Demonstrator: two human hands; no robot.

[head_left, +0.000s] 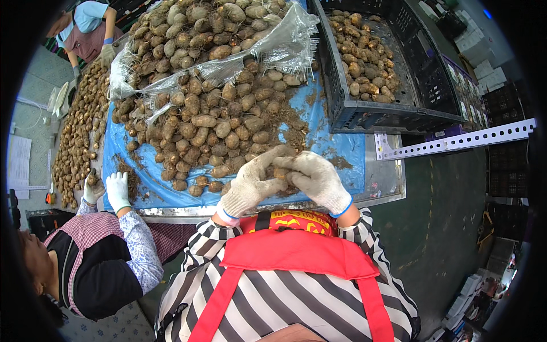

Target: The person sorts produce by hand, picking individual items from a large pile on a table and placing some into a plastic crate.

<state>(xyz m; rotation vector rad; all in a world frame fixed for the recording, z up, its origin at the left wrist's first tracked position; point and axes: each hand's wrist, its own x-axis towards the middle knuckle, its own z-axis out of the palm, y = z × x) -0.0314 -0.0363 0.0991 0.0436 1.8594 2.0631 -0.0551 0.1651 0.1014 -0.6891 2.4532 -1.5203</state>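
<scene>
Both of my hands wear soiled white knit gloves and meet over the near edge of the table. Between the fingers of my left hand (pixel 256 179) and my right hand (pixel 314 175) is a brown taro corm (pixel 280 172), mostly hidden by the gloves. Just beyond my hands spreads a heap of hairy taro corms (pixel 222 128) on a blue plastic sheet (pixel 348 147). Loose soil (pixel 297 134) lies to the right of the heap. Several corms rest close to my left wrist.
A black plastic crate (pixel 384 109) with corms inside stands at the right, near a perforated white metal bar (pixel 457 140). A torn clear woven sack (pixel 286 38) lies across the heap. Two gloved co-workers, one at left (pixel 94 256), one at far left (pixel 89 30), stand by more corms (pixel 81 128).
</scene>
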